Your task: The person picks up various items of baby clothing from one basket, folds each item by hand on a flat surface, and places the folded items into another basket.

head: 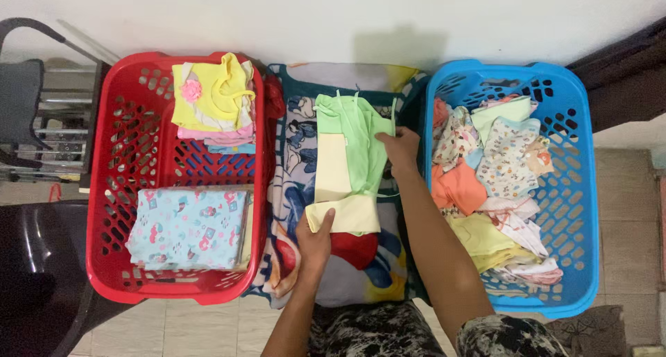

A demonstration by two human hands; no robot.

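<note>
The green garment [350, 159] lies on the blanket [298, 190], hemmed between red basket [114, 190] and blue basket [579, 211]. Left hand [316, 242] pinches its bottom edge; right hand [401, 152] pinches its right edge.

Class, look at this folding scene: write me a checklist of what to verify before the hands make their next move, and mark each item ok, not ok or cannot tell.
1. Left hand grips the bottom edge of the green and yellow garment: ok.
2. Right hand pinches the garment's right edge: ok.
3. Garment lies flat on the patterned blanket: not ok, the bottom edge is lifted and folded.
4. Red basket has bare floor between its two folded stacks: ok.
5. Blue basket holds unfolded clothes: ok.
6. Garment's back is smooth underneath: cannot tell.
</note>
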